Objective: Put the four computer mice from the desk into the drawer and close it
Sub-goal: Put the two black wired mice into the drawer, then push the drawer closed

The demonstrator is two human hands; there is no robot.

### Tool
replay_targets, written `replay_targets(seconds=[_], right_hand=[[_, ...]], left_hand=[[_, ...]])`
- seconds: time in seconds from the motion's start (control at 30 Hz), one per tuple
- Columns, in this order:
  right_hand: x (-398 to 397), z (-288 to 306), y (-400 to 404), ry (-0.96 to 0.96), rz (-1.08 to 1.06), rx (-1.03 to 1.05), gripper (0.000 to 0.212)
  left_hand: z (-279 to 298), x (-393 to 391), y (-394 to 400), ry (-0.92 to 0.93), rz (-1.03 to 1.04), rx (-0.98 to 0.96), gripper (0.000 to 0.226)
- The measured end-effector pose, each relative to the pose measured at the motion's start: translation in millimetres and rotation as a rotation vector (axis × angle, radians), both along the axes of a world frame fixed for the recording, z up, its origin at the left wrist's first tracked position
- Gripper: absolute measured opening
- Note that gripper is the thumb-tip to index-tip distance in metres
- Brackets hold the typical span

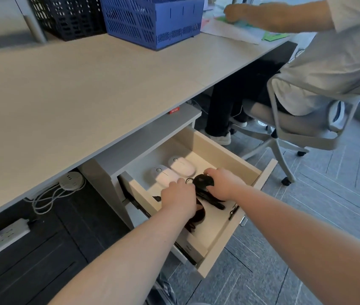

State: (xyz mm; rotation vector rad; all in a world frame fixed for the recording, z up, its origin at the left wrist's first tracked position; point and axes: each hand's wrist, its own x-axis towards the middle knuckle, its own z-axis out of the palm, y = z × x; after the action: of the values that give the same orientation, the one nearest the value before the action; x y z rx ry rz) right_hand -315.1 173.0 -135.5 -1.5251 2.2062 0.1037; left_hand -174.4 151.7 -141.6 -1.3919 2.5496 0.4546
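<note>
The drawer [229, 155] under the desk stands pulled out. Two white mice lie side by side at its back: one [163, 176] on the left, the other [182, 165] to its right. My right hand [224, 183] grips a black mouse [203, 180] in the middle of the drawer. My left hand [179, 200] reaches in beside it, fingers curled over another dark object [196, 219] that is mostly hidden under my hand and forearm; a black cable loops between my two hands.
The desk top [75, 89] carries a blue crate [152, 20] and a black crate [69, 16] at the back. Another person sits in an office chair [295, 119] close to the drawer's right. Power strips [3, 238] and cables hang under the desk.
</note>
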Motion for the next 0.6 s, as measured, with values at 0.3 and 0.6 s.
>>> replay_targets(seconds=[0.3,0.6], right_hand=[[29,23,43,0.109,-0.368,-0.412,0.043],[25,26,42,-0.171,-0.869,-0.426,0.079]], left_hand=[[88,24,-30,0.227,-0.079,-0.342,0.023],[116,65,-82,0.228,-0.049,-0.551,0.062]])
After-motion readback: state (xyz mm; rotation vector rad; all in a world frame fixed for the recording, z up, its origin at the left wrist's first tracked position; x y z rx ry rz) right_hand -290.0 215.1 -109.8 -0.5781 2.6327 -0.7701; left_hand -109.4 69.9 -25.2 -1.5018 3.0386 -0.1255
